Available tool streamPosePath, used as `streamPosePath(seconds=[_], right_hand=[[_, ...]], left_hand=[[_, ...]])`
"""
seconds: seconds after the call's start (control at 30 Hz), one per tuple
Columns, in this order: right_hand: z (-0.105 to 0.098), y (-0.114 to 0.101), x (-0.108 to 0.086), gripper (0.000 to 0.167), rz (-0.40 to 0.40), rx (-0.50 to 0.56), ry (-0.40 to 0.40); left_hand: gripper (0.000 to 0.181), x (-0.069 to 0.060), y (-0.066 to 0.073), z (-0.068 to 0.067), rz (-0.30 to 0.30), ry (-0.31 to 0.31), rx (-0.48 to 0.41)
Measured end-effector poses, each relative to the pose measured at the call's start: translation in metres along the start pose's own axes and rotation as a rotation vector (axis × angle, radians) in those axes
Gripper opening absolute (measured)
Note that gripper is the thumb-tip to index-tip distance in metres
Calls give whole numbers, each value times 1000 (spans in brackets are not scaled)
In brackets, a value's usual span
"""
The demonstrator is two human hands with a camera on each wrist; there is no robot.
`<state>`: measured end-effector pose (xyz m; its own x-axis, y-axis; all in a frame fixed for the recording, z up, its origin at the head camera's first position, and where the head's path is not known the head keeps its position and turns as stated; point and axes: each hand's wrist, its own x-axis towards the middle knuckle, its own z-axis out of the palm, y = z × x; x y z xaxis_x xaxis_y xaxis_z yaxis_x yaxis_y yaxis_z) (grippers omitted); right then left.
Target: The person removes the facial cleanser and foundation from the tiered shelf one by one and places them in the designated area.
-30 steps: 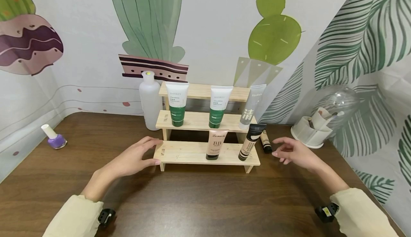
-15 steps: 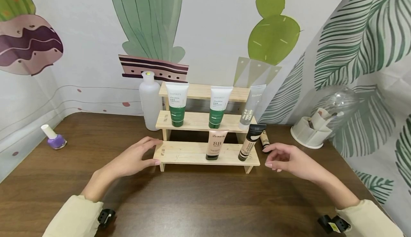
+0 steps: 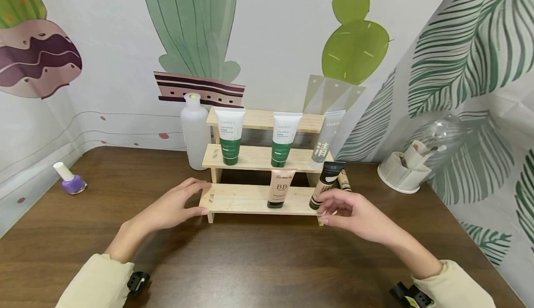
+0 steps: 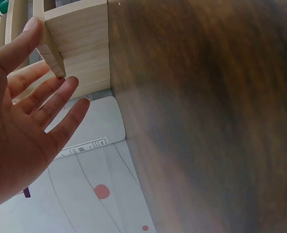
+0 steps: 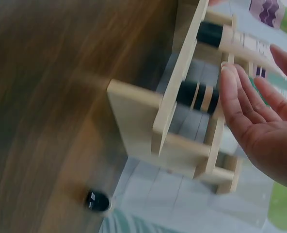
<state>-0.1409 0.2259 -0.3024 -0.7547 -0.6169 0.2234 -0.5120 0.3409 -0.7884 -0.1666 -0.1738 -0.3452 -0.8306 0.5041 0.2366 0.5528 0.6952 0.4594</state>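
My left hand touches the left end of the wooden tiered stand, thumb at the front and fairly straight fingers beside the edge. At the lowest step's right end stands a beige-and-black cosmetic tube. My right hand is right beside it, fingers loosely bent and partly covering its lower part; in the right wrist view the fingers do not close round it. A pink BB cream tube stands mid-step. Above are two white-and-green tubes and a grey tube.
Another beige tube lies on the table behind the stand's right end. A white bottle stands at back left. Purple nail polish is far left. A white holder with a clear dome stands at back right.
The right hand has moved left and slightly toward me, from beside the lying tube to the black-and-beige tube on the lowest step. My left hand has stayed still.
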Motion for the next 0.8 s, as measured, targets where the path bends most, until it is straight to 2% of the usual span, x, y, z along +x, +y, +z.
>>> streamPosePath(seconds=[0.4,0.6,0.8], right_hand=[[40,-6,22,32,42,61,159],[53,-4,31,33,76,67,245],[64,0,38,32,101,48,294]], left_hand=[[55,2,-3,2,12,4,6],[55,3,-4,3,0,-6,1],[56,2,-4,3,0,0,5]])
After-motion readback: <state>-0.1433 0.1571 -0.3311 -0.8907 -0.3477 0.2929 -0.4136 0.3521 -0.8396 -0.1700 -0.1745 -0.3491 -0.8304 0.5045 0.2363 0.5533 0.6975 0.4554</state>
